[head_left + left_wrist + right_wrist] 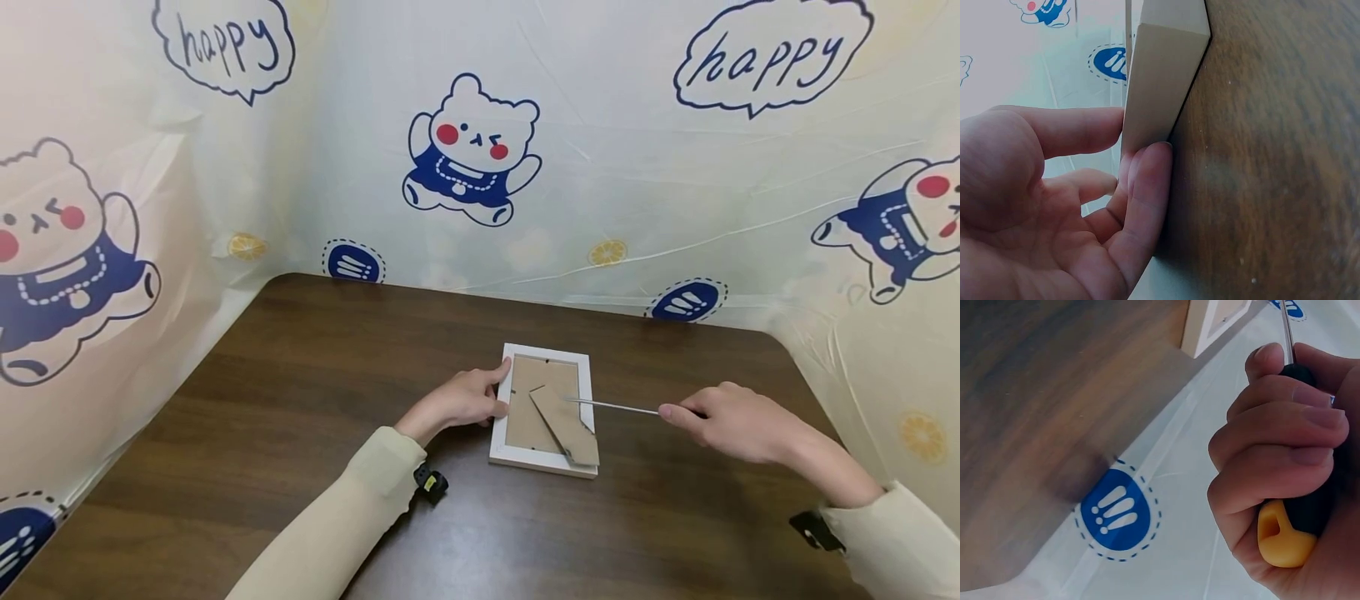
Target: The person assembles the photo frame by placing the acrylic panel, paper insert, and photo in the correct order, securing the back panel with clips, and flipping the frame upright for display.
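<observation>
A white picture frame lies back side up on the table, its brown backing board showing. A cardboard easel stand lies slantwise across the backing, reaching the lower right corner. My left hand holds the frame's left edge; in the left wrist view the fingers bear against its side, with the thumb at the upper edge. My right hand grips a screwdriver by its black and yellow handle. Its thin metal shaft points left over the stand; whether the tip touches cannot be told.
The dark wooden table extends around the frame on all sides. A pale printed curtain with bears and lettering hangs along the back and both sides. Small dark metal tabs sit along the backing's edge.
</observation>
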Demonstrator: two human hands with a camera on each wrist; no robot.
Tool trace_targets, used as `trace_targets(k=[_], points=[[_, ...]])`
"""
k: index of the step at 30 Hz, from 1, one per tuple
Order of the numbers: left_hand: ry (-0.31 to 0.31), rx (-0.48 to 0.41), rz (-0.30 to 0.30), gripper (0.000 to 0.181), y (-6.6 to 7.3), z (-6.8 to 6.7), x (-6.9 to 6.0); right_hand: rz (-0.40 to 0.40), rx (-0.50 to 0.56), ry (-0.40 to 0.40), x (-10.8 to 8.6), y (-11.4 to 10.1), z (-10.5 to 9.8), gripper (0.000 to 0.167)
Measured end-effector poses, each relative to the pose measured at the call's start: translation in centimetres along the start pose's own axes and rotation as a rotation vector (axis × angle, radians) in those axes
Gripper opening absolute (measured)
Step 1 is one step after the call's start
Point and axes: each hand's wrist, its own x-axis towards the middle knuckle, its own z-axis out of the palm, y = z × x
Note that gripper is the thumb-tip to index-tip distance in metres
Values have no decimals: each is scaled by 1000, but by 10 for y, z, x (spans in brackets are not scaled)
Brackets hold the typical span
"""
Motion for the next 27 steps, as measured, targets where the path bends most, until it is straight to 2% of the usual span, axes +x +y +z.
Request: trace_targets(k=[10, 27], points=[[2, -1, -2, 83, 0, 1, 0, 67, -41, 40, -2, 12, 11, 57], [9, -2, -8, 83, 0, 1, -1, 80, 36, 46, -2, 25, 35, 55]])
